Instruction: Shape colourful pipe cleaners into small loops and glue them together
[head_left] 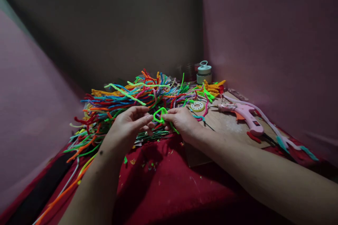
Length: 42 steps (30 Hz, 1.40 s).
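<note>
A bright green pipe cleaner [157, 111], bent into a small angular loop, is held up over the front of the pile. My right hand [183, 121] pinches it between thumb and fingers at its right side, and a green end shows below those fingers. My left hand [132, 123] is on the other side, its thumb tip at the loop's left corner. The left fingers are loosely curled and apart, with nothing visible between them. Behind both hands spreads a big heap of multicoloured pipe cleaners [124, 95].
At right, a pink hot glue gun [246, 112] lies on a brown board [224, 124] with its cord trailing right. A round white disc with holes [197, 105] and a pale green lidded container [204, 74] stand nearby. Green scraps dot the red cloth [158, 182]. Pink walls flank both sides.
</note>
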### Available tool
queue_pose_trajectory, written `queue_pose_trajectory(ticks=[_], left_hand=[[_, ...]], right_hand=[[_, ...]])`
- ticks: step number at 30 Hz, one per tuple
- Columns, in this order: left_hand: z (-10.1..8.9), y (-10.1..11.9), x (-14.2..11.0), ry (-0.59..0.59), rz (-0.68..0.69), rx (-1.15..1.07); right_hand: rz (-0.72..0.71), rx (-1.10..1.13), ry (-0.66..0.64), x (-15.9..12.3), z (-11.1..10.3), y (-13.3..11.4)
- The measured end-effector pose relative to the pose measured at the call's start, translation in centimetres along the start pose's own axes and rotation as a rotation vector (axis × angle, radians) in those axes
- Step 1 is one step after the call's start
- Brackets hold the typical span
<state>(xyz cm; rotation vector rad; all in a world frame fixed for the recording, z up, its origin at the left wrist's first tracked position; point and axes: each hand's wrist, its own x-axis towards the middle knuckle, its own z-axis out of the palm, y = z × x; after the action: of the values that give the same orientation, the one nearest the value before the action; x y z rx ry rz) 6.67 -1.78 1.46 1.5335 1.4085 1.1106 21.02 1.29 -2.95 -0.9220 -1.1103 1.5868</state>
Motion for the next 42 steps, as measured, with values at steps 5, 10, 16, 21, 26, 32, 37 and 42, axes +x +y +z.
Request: queue_pose_trajectory(ticks=[5, 10, 16, 21, 26, 32, 37, 42], left_hand=[[-0.1, -0.5, 0.3, -0.177, -0.225, -0.153], [1.2, -0.6, -0.1, -0.106, -0.057, 0.091], [2.1, -0.6, -0.6, 0.085, 0.427, 0.477], [1.7, -0.4, -0.8, -0.104, 0.226, 0.355], [1.7, -0.6, -0.5, -0.092, 0.305, 0.553], [1.8, -0.6, -0.5, -0.252, 0.219, 0.513], [1.5, -0.6, -0.7, -0.307, 0.157, 0.431], [1.2, -0.1, -0.6, -0.351, -0.072, 0.150]], right_hand=[[-0.016, 0.025, -0.015, 0.0, 0.2, 0.1], [-0.037, 0.043, -0.063, 0.0, 0.3, 0.2], [-0.068, 0.115, -0.115, 0.0, 0.0, 0.2], [-0.007, 0.256, -0.213, 0.1, -0.1, 0.0], [0.049, 0.287, -0.086, 0.3, -0.2, -0.1], [0.155, 0.384, -0.047, 0.6, 0.0, -0.1], [0.184, 0.376, -0.026, 0.3, 0.0, -0.3], [0.042, 0.297, -0.050, -0.2, -0.1, -0.6]])
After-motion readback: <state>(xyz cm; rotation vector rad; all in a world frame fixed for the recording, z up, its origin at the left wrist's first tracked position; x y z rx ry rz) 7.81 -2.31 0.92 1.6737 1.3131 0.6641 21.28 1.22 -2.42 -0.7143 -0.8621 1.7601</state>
